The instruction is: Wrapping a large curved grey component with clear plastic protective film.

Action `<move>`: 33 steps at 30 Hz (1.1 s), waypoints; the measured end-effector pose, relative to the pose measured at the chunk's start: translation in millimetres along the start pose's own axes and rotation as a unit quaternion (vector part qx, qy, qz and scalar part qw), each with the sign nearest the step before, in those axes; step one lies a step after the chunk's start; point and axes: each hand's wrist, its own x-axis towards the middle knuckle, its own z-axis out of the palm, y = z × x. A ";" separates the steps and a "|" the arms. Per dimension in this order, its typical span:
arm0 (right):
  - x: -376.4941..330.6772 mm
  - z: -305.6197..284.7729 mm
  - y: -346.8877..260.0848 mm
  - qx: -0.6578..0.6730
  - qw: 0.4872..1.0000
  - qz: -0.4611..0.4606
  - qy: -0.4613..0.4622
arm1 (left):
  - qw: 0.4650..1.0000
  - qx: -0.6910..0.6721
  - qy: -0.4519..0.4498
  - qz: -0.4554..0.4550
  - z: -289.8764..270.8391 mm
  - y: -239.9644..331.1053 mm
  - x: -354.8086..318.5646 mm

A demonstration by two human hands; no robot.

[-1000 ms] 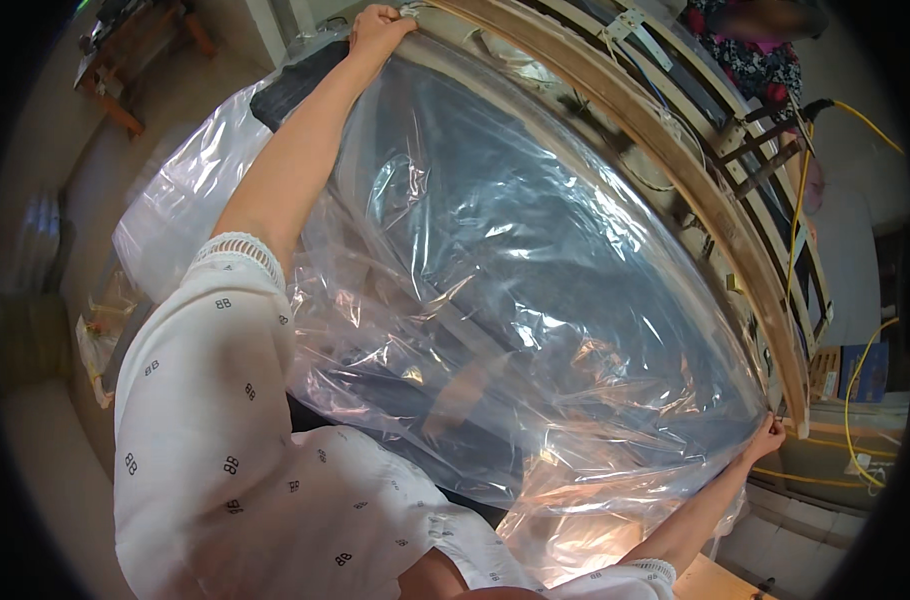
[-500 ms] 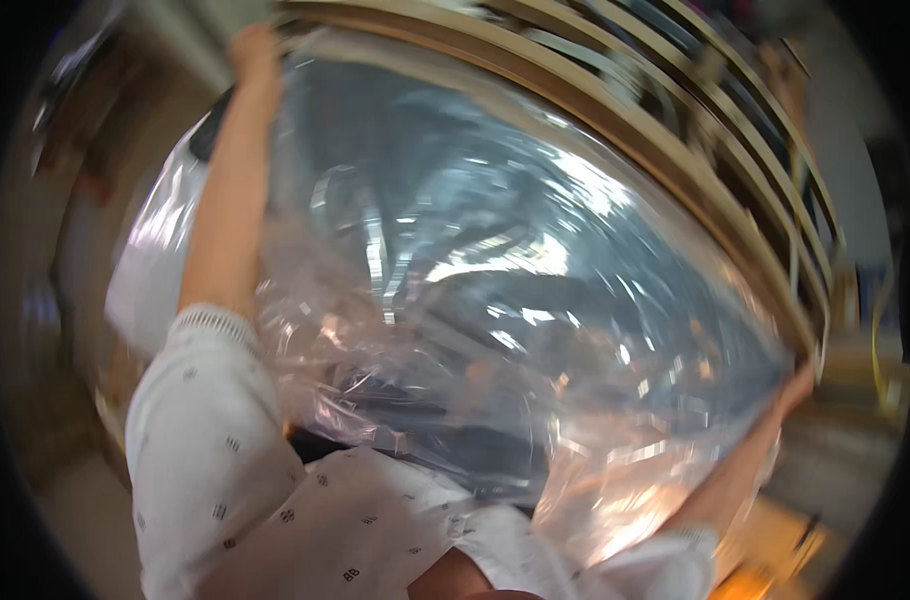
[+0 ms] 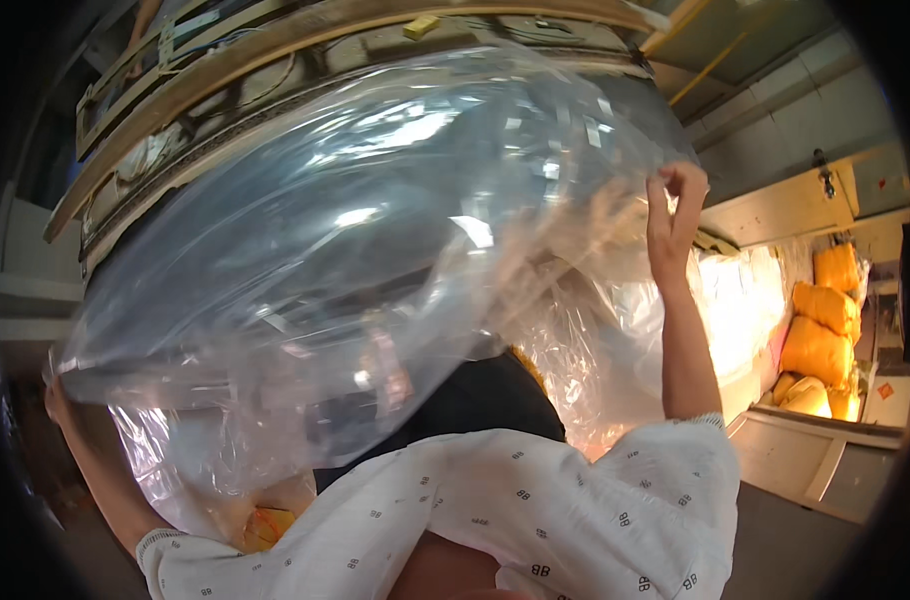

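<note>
A large clear plastic sheet (image 3: 355,250) billows across the dark grey flat surface in front of me, bright with reflections. At the far left, my left hand (image 3: 55,385) is closed on the sheet's edge, its fingers partly hidden by the rim and blur. My right hand (image 3: 678,200) is raised over the right side, thumb and fingers pinched together at the sheet's edge. Between the hands the film hangs loose and wrinkled, its near part falling in front of my body.
A wooden slatted frame (image 3: 275,55) runs along the far side, with a small yellow block (image 3: 421,27) on its ledge. To the right are stacked orange bundles (image 3: 818,345) and a pale wooden board (image 3: 775,210). An orange-yellow item (image 3: 267,528) lies low at left.
My view has swung round. My left hand has come down to the far left, and my right hand has risen to the upper right. The sheet now spreads between them, bulging upward.
</note>
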 end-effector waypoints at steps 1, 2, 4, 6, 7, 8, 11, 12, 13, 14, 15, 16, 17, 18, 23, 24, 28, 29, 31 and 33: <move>-25.4 -15.0 -2.9 -0.010 0.997 0.068 0.025 | 0.976 0.192 0.074 -0.068 21.3 44.2 -26.7; -42.3 -21.4 5.0 0.049 0.985 0.165 0.004 | 0.974 0.196 0.083 -0.073 4.7 24.4 -31.5; -77.0 -22.8 33.0 0.225 0.901 0.347 -0.131 | 0.861 0.432 0.183 0.197 -20.4 -1.4 -25.7; -105.8 -19.4 29.2 0.335 0.791 0.402 -0.317 | 0.921 0.198 0.035 0.334 64.6 87.2 -39.5; -118.4 -10.7 10.3 0.341 0.764 0.390 -0.384 | 0.926 0.131 -0.076 0.347 123.3 212.1 -126.9; -115.5 3.8 -6.3 0.417 0.730 0.383 -0.384 | 0.905 0.060 -0.088 0.411 139.0 233.9 -158.5; -94.4 17.5 -39.6 0.532 0.664 0.421 -0.313 | 0.874 -0.018 -0.136 0.466 197.2 335.3 -275.1; -84.9 18.4 -39.0 0.577 0.628 0.458 -0.251 | 0.856 0.017 -0.121 0.502 202.6 359.1 -310.4; -84.7 15.0 -11.7 0.666 0.540 0.454 -0.241 | 0.812 -0.018 -0.093 0.575 216.8 360.3 -314.6; -81.8 12.7 21.6 0.745 0.446 0.443 -0.225 | 0.805 -0.052 -0.065 0.587 230.8 363.4 -321.2; -51.2 6.1 18.7 0.642 0.525 0.546 -0.118 | 0.801 -0.080 -0.035 0.592 236.3 363.6 -326.5; -16.1 -5.4 10.9 0.510 0.587 0.629 -0.002 | 0.800 -0.081 -0.037 0.593 237.4 364.3 -329.2; 9.3 -20.1 24.9 0.526 0.623 0.578 -0.030 | 0.841 -0.113 -0.074 0.524 233.5 361.9 -333.2; 31.1 -39.0 44.6 0.539 0.656 0.525 -0.059 | 0.875 -0.144 -0.110 0.450 229.8 360.4 -336.4; 27.9 -63.6 135.7 0.066 0.942 0.273 -0.184 | 0.866 -0.179 -0.170 0.436 223.6 358.0 -339.3; 29.1 -54.2 131.9 -0.153 0.966 0.126 -0.169 | 0.858 -0.180 -0.169 0.451 224.4 346.9 -336.1; 53.9 -41.8 91.0 -0.361 0.926 -0.049 -0.095 | 0.864 -0.200 -0.181 0.426 219.7 342.8 -339.8; 57.9 -31.4 88.0 -0.284 0.949 -0.031 -0.130 | 0.860 -0.207 -0.177 0.431 219.6 344.6 -342.7; 68.4 0.1 98.0 -0.147 0.968 0.002 -0.201 | 0.852 -0.160 -0.180 0.464 213.7 351.8 -341.3; 65.6 32.3 120.2 -0.111 0.962 -0.091 -0.231 | 0.844 -0.113 -0.180 0.492 207.5 348.6 -339.4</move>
